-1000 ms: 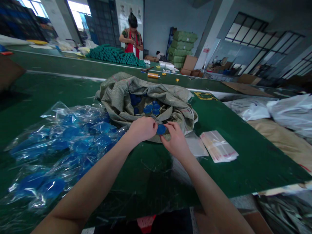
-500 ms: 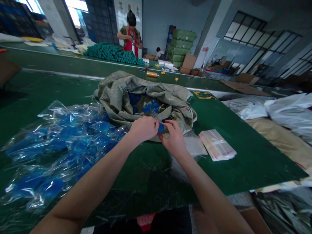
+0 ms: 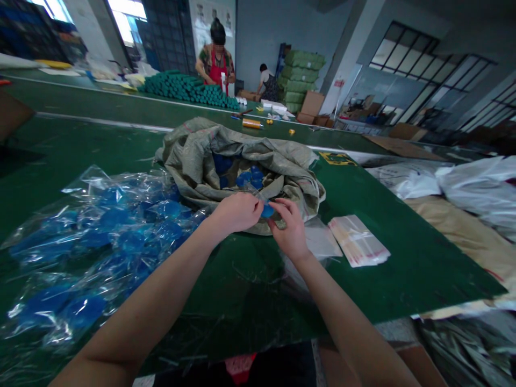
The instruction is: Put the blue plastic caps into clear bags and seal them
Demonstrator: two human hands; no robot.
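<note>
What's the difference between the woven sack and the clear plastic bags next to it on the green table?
The woven sack is opaque grey-green fabric, while the clear plastic bags are shiny and see-through. The sack sits in one bunched, folded mound with its mouth open; the bags spread lower and wider across the green table. Both contain round blue pieces.

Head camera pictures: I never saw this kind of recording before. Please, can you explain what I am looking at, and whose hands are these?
One camera worn on a person's head took this picture, so the hands are that person's own. The left hand and right hand together hold a small blue round piece with clear plastic. On the green table lie a woven sack with more blue pieces inside, clear bags of blue pieces, and a flat stack of clear bags.
</note>
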